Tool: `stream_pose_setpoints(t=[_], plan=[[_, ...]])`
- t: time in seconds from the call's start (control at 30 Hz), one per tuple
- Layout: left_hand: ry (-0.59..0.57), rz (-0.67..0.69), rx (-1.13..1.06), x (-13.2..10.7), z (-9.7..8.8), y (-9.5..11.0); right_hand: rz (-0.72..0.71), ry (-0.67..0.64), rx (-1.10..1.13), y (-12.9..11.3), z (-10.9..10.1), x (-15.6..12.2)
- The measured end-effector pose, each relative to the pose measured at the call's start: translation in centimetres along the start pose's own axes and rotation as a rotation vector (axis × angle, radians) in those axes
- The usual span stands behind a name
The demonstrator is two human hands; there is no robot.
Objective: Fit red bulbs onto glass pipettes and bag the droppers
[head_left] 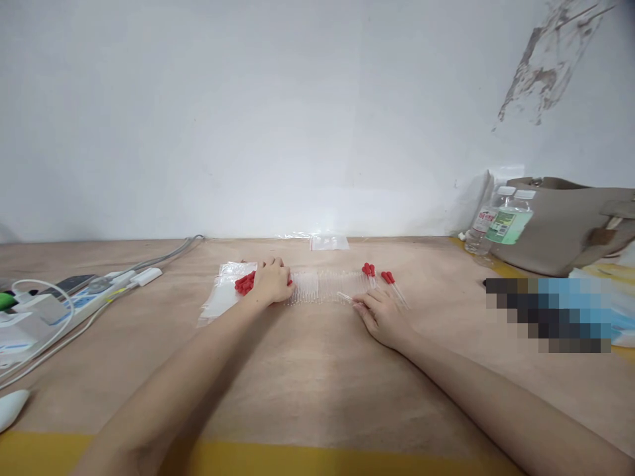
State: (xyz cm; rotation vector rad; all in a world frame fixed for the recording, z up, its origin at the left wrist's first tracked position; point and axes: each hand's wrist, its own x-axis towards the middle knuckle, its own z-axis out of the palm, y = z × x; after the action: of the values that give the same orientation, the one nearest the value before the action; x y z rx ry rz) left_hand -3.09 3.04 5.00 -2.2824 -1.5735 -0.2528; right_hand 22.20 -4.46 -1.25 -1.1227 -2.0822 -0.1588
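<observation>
My left hand [272, 283] is closed beside a pile of red rubber bulbs [244, 284], with a red bulb [290, 283] showing at its thumb side. My right hand [381, 315] pinches a thin clear glass dropper tube [344, 297], whose free end points left. Between both hands lies a row of clear glass tubes [317, 285], side by side on the table. Several droppers with red bulbs fitted [387, 277] rest just beyond my right hand, partly hidden by it.
White plastic bags [221, 301] lie left of the bulbs, and another small bag [330, 243] sits by the wall. A power strip [82, 305] with cables is at the left. Plastic bottles [510, 223] and a grey bag [565, 228] stand at the right.
</observation>
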Motion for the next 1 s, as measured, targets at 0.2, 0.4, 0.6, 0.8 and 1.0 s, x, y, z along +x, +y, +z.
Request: stream_pose_setpoints(t=[0.2,0.4,0.6,0.8,1.0], plan=[[-0.040,-0.194,-0.079,0.4,0.6,-0.2,0.011,-0.021,0.015,0.0,0.1,0.0],[0.051,-0.146,-0.367,-0.3,-0.4,0.1,0.026,-0.017,0.071,-0.1,-0.2,0.2],[0.073,0.330,-0.712,-5.5,-0.1,4.7,0.035,-0.010,0.218,-1.4,-0.7,0.2],[0.076,0.263,-0.864,-6.5,1.1,5.8,0.017,-0.045,0.237,-1.9,-0.7,0.0],[0.089,0.289,-0.884,-6.1,0.6,5.6,-0.015,-0.074,0.189,-2.0,-0.7,0.1]])
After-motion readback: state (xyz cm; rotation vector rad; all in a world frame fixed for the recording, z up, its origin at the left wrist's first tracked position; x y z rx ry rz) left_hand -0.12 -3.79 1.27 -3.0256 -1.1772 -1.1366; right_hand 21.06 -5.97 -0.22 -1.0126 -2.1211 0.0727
